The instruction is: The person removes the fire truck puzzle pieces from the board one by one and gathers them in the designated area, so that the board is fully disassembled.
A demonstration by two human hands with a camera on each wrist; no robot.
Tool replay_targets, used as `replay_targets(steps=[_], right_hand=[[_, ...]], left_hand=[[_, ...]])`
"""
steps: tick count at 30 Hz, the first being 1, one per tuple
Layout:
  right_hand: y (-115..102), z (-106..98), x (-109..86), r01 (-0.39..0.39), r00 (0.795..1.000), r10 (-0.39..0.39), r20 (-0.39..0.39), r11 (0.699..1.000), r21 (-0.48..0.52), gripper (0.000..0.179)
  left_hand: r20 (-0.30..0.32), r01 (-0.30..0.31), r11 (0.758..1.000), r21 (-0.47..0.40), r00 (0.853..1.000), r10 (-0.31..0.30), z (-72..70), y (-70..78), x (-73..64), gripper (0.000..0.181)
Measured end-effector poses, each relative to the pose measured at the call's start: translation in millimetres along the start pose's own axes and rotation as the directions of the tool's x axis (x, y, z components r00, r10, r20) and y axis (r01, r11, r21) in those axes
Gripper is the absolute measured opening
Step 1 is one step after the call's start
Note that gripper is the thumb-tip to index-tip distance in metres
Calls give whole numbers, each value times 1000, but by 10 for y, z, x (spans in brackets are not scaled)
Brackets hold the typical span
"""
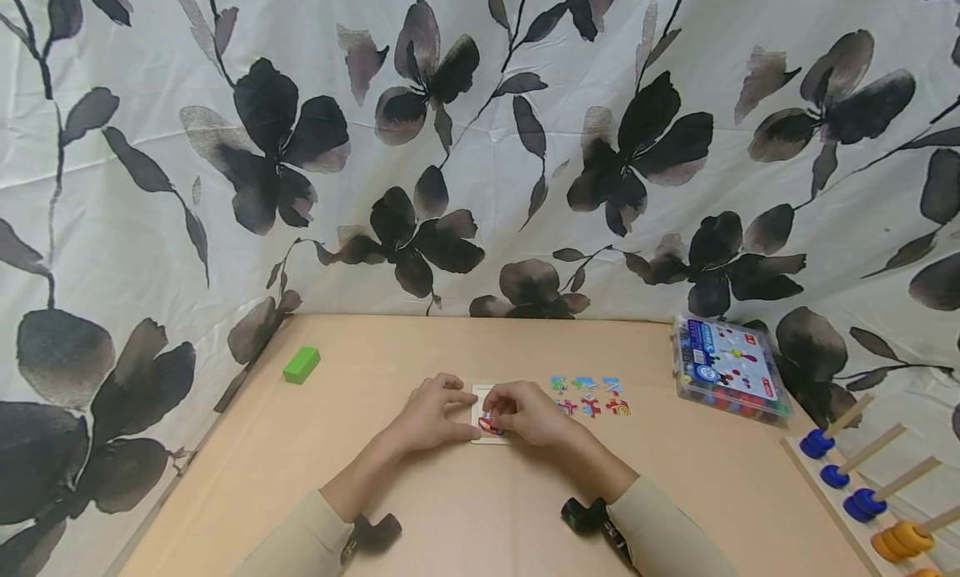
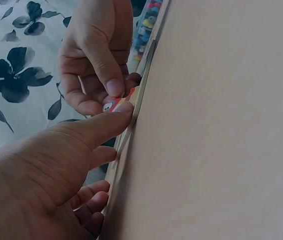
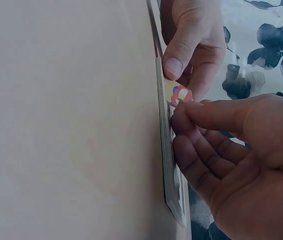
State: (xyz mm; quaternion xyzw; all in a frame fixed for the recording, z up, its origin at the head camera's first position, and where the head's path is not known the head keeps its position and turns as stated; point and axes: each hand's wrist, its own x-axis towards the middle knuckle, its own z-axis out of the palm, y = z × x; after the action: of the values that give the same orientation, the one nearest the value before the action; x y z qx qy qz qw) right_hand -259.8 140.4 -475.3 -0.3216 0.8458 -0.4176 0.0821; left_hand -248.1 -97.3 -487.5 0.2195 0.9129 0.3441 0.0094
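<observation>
A small pale puzzle board [image 1: 480,391] lies on the table between my two hands. My left hand [image 1: 437,412] rests at the board's left side, its fingers along the edge and its thumb pressing the near corner. With thumb and index finger, my right hand [image 1: 534,413] pinches a colourful puzzle piece [image 3: 182,94] low over the board. That piece shows red, white and yellow; my fingers cover part of it, so whether it sits flat cannot be told. Right of the right hand, several loose puzzle pieces [image 1: 586,383] lie in two rows.
A green block [image 1: 302,365] sits at the back left of the table [image 1: 420,510]. A clear plastic case [image 1: 731,368] of colourful parts is at the back right. Nearer on the right stands a wooden peg rack [image 1: 862,502] with blue and orange rings. A floral curtain [image 1: 525,143] hangs behind.
</observation>
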Motion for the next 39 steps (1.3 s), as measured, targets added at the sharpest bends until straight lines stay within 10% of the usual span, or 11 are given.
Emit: replay_targets(steps=[21, 39], right_hand=[[-31, -113, -39, -58, 998, 60, -3, 976, 211, 11], [-7, -399, -186, -90, 993, 101, -63, 983, 163, 10]], left_hand=[[-9, 7, 1000, 23, 1000, -7, 10, -24, 10, 59], [-9, 1, 1000, 30, 1000, -1, 25, -24, 28, 57]])
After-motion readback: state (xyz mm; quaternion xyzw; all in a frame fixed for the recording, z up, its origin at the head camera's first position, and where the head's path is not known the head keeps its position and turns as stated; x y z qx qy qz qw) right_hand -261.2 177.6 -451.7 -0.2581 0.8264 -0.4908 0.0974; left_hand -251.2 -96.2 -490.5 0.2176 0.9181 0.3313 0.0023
